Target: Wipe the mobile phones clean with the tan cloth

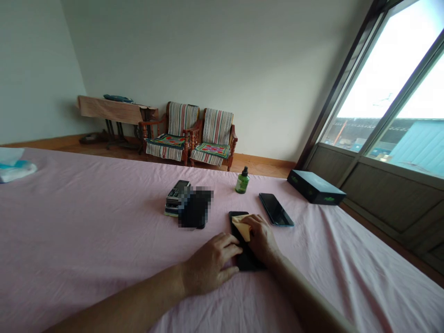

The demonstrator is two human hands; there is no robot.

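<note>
A dark smartphone (244,261) lies flat on the pink cloth, partly covered by my hands. My left hand (212,263) holds its left edge, with the fingertips over the screen and the thumb beside the lower edge. Closed around a folded yellow wiping cloth (242,225), my right hand (262,238) presses it onto the upper part of the screen. Just right of that hand lies another smartphone (276,209), screen up. A green spray bottle (242,181) with a black top stands upright beyond the hands.
To the left are a keypad phone (176,192) on a small stack and a dark, partly blurred-out phone (196,210). A black box (315,186) sits at the right edge. At far left is a tissue pack (17,171). Two chairs (211,134) stand beyond.
</note>
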